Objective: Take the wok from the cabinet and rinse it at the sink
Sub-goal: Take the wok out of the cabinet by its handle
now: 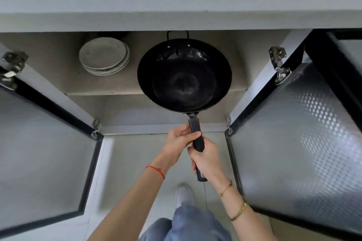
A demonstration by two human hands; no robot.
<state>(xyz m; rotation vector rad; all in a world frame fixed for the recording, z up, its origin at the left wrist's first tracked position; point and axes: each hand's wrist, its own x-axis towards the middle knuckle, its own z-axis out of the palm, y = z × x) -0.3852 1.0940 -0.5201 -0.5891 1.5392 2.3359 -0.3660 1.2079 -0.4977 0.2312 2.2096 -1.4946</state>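
Observation:
A black wok [184,76] with a small loop handle at its far rim hangs partly over the front edge of a shelf in the open lower cabinet [58,64]. Its long black handle [197,139] points toward me. My left hand [179,139] grips the handle's upper part, closer to the bowl. My right hand [206,159] grips it lower down, with the handle's end sticking out below the palm. The sink is not in view.
A stack of grey plates [104,55] sits on the shelf left of the wok. Two frosted-glass doors stand wide open, the left door [45,154] and the right door [299,148]. The countertop edge [176,21] overhangs above. My leg and white shoe [185,194] are on the floor below.

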